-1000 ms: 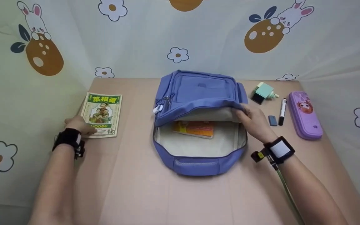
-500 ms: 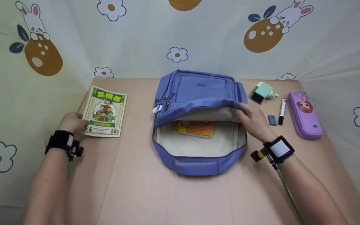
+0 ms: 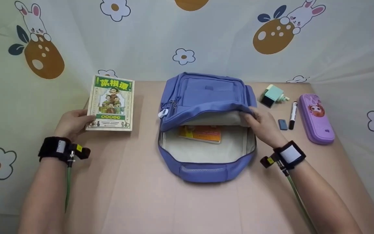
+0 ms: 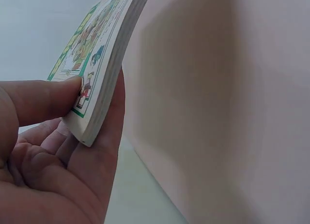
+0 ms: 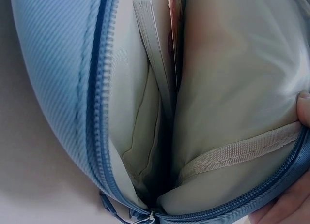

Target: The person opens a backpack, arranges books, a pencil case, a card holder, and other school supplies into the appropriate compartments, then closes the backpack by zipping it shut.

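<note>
My left hand (image 3: 73, 123) pinches a green-and-cream book (image 3: 110, 105) by its lower left corner. In the left wrist view the thumb (image 4: 48, 98) presses the cover while the fingers support the back; the book is raised off the table, its shadow falling below. With my right hand (image 3: 266, 128) I grip the edge of the unzipped front flap of a blue backpack (image 3: 209, 92) and hold it up. Inside the backpack's pale lining lies an orange book (image 3: 203, 134); the right wrist view shows the page edges of a book (image 5: 155, 40) deep in the compartment.
Right of the backpack lie a mint-green bottle-like item with a black base (image 3: 273, 96), a small blue eraser (image 3: 282, 124), a black-and-white marker (image 3: 293, 116) and a purple pencil case (image 3: 317, 119). Patterned cloth walls (image 3: 148, 45) enclose the table (image 3: 148, 195) at the back and sides.
My left hand has lifted the green-and-cream book off the table, turning so its thumb lies on the cover. The right hand has stayed on the backpack flap.
</note>
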Demonstrator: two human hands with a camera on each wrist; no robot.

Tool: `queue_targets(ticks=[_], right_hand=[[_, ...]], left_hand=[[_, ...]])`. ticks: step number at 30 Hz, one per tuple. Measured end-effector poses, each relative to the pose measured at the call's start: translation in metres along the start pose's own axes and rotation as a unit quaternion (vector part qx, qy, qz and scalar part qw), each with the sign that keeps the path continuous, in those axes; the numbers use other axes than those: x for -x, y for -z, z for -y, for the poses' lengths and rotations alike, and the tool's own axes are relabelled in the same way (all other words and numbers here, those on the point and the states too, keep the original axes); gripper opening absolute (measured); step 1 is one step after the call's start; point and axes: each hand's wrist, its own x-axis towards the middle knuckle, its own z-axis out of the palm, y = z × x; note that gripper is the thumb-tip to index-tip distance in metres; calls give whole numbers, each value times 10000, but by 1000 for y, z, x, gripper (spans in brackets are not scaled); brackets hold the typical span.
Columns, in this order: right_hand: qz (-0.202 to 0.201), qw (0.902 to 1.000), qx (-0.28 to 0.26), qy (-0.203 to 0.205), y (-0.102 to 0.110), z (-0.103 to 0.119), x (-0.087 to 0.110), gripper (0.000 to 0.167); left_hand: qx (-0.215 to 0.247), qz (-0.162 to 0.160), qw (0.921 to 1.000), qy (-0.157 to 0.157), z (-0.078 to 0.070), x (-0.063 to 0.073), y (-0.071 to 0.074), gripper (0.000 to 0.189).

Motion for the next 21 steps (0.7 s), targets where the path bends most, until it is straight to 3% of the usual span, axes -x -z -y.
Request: queue_targets(ticks=[5,9,14,18,21], right_hand=[[28,9999,-71,-99,1,-1,0,22],[34,9999,-94,-108,1,-1,0,23],[36,9999,-92,-91,0,-1,0,21],[46,9999,-102,-112,0,0,0,22],[35,10000,-30,-80,0,1,-1,22]], left_hand=[[905,236,9954,-188,-23,12,-2,73],[1563,592,9845,-529,-46,28,-9,72],[1895,1023,9716,-979,-68,46,-28,66],[1974,1754,9524,-1523,-81,58,-47,53],[1827,2268,9405,-1751,-92,70,-61,45]])
